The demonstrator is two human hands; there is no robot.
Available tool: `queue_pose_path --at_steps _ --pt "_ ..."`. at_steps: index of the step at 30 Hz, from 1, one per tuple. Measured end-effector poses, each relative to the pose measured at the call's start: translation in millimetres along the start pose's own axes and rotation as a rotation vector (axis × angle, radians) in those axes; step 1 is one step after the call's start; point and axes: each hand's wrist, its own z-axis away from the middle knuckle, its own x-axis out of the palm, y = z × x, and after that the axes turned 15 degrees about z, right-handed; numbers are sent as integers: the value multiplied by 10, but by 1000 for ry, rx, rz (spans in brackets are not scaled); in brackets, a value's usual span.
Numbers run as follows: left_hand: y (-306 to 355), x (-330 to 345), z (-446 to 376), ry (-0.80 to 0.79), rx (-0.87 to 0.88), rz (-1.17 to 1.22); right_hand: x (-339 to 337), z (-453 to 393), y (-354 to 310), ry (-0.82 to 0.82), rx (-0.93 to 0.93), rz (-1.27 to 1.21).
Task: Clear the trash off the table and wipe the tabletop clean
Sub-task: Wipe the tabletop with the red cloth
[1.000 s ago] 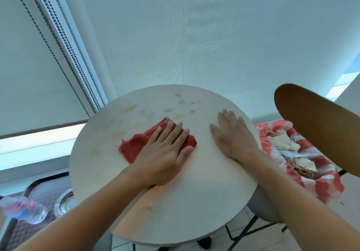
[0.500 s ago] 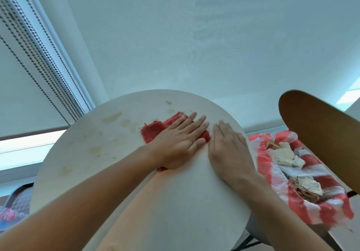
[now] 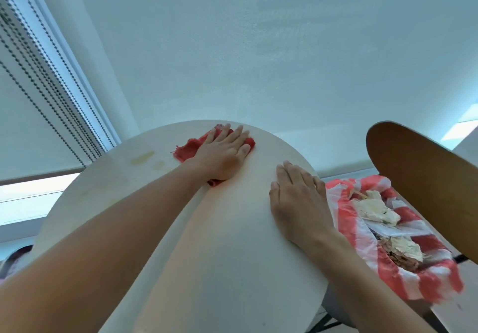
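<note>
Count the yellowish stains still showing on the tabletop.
2 clear ones: a larger stain left of the red cloth, and a fainter stain just right of it. Others may lie under the cloth or the left hand.

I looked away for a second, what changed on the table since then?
The left hand, flat on the red cloth, pushed it from mid-table to the far edge, wiping off the stains there. The right hand stayed flat on the table; stains at left remain.

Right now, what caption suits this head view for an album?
Left hand presses a red cloth across the stained round table; right hand rests flat.
</note>
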Motion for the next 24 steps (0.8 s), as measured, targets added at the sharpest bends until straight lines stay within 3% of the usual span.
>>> queue_pose_path --at_steps 6,14,24 --pt "-52 39 326 76 -127 61 -120 -115 -58 -32 -61 -11" --pt "-6 132 1044 103 -133 65 -72 -447 -277 -127 -271 -85" --pt "190 159 1410 -4 108 -49 -29 -790 -114 -108 -264 -109"
